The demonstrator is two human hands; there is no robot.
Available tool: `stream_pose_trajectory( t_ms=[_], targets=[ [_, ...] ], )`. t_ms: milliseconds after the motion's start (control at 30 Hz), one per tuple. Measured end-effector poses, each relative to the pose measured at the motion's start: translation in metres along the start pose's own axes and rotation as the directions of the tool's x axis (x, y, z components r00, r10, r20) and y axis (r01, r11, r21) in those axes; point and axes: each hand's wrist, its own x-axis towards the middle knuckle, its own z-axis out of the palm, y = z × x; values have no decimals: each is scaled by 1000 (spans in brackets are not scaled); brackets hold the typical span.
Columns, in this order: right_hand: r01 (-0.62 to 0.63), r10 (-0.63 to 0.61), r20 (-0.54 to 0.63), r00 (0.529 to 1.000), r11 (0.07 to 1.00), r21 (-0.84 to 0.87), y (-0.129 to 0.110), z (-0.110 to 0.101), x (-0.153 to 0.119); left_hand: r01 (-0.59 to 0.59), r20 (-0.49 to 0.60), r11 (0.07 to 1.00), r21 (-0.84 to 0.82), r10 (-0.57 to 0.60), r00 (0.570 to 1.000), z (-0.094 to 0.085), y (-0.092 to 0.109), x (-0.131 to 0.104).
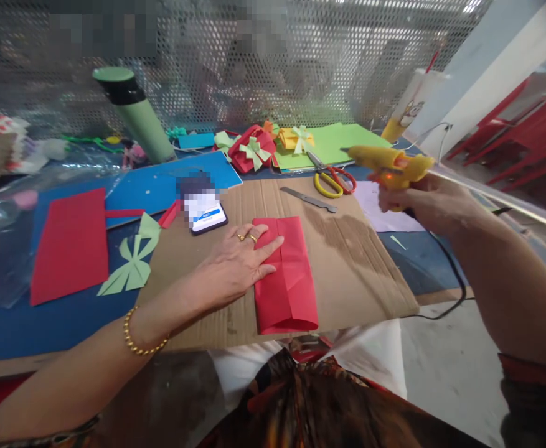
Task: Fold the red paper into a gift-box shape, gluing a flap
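My left hand [242,258] lies with fingers spread on a folded red paper [286,280], pressing its upper part onto a sheet of cardboard [357,274]. The paper's near end gapes a little, like a flat tube. Raised over the right side of the table, my right hand [413,202] is wrapped round a yellow glue gun [385,163]. Its nozzle points left, an orange light glows on its body, and a clear glue stick runs out of the back. Below the gun lie scissors [329,182] with yellow and red handles and a bare metal blade [307,199].
Left of the cardboard are a phone [210,219], a green paper bow [135,258] and a red paper sheet [71,246]. Behind stand a green tumbler [137,118], red paper pieces with bows [254,149] and a drink cup [410,106]. A black cord [457,274] hangs at right.
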Motion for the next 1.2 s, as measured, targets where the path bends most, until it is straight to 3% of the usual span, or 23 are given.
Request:
stream_pose_trajectory(
  t_ms=[33,100,233,367,567,867,1067,1200],
  targets=[
    [3,-14,66,998,987,158,-8,8,-1,0,2,1000,-3,0,1000,0,0,0],
    [-10,-51,209,977,960,281,-21,22,-2,2,5,1000,-15,-2,1000,-1,0,1],
    [23,-114,398,910,974,226,-32,38,2,12,6,1000,-29,-11,1000,-2,0,2],
    [6,-133,510,850,970,242,-25,47,10,16,22,1000,3,-16,1000,-2,0,1],
    [18,-199,541,817,947,320,-11,58,18,51,54,999,-2,-50,997,-6,0,-1],
    [-71,-159,636,755,944,321,-12,62,24,-8,4,1000,3,8,1000,2,-7,-4],
    [-27,-41,604,796,994,103,-21,61,26,10,-12,1000,-8,-11,1000,5,-5,-4],
    [4,-12,611,791,1000,14,-30,60,24,-12,-60,1000,24,13,998,5,-4,-3]
  ],
)
